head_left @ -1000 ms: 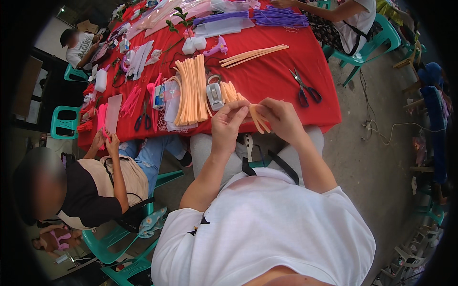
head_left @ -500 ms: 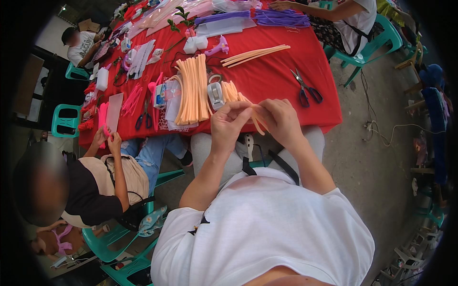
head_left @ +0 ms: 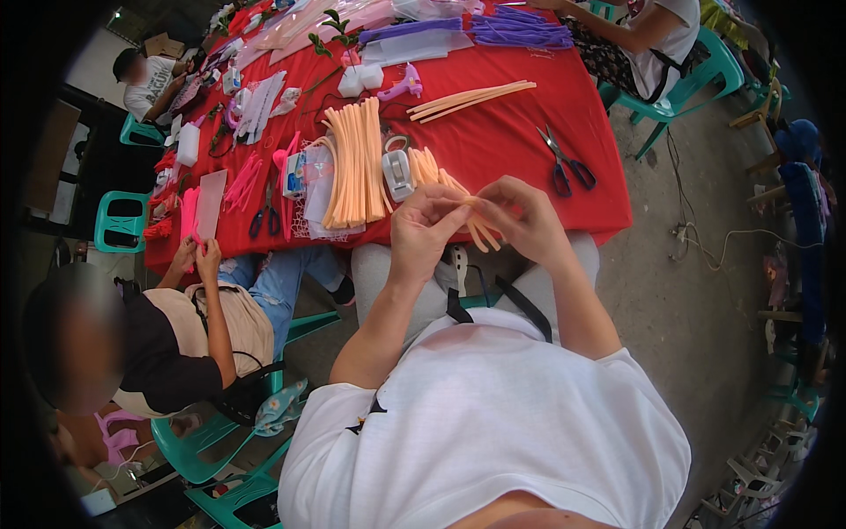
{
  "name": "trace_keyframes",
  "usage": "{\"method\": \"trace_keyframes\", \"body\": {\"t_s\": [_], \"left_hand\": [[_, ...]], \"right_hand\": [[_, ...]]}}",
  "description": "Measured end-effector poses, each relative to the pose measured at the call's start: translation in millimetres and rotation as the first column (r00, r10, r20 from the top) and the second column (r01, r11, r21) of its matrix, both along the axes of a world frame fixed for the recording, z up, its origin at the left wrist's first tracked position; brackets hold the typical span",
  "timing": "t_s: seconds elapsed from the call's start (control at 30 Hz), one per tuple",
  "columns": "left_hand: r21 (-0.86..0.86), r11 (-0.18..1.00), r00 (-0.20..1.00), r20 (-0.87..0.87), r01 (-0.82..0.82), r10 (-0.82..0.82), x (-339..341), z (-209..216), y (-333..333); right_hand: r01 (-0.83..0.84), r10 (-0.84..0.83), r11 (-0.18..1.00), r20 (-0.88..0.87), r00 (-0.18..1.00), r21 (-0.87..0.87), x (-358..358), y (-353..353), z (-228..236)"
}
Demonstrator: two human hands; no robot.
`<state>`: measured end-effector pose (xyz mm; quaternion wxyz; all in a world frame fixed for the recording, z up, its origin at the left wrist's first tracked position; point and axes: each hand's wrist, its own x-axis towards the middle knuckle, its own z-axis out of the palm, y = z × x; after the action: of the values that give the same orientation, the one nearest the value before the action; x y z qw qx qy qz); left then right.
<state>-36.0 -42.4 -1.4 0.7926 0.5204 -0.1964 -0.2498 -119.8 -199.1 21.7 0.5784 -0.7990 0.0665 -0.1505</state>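
The peach strips being handled were at the centre of the frame, just beyond the near edge of the desk, their loose ends hanging downward below the fingers. The left hand pinched them near their upper end between thumb and forefinger. The right hand met it there, its thumb and fingertips closed on the same end; the fingers hid exactly how the strips were folded or joined.

Just behind the left hand lay a small peach bundle, and to its left on the desk, which was spread with red cloth, stood a grey-white tape dispenser. Left of that was a large stack of peach stems. Right of centre, dark-handled scissors lay with their blades slightly apart, pointing up the frame. Above centre were a few long peach pieces, and further up, a purple glue gun beside white blocks. Purple strips ran along the top.

At the left of the frame a seated co-worker held pink strips; another person sat at the upper right on a green chair.
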Motion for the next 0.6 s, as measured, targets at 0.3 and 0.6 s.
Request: {"method": "trace_keyframes", "body": {"t_s": [0.3,0.6], "left_hand": [[0.027,1.000,0.998,0.064,0.003,-0.005,2,-8,2],[0.068,0.992,0.988,-0.118,0.110,-0.102,5,1,4]], "right_hand": [[-0.012,0.016,0.997,0.057,0.998,-0.079,0,-2,3],[0.035,-0.014,0.962,0.081,0.997,-0.269,-1,-4,3]]}}
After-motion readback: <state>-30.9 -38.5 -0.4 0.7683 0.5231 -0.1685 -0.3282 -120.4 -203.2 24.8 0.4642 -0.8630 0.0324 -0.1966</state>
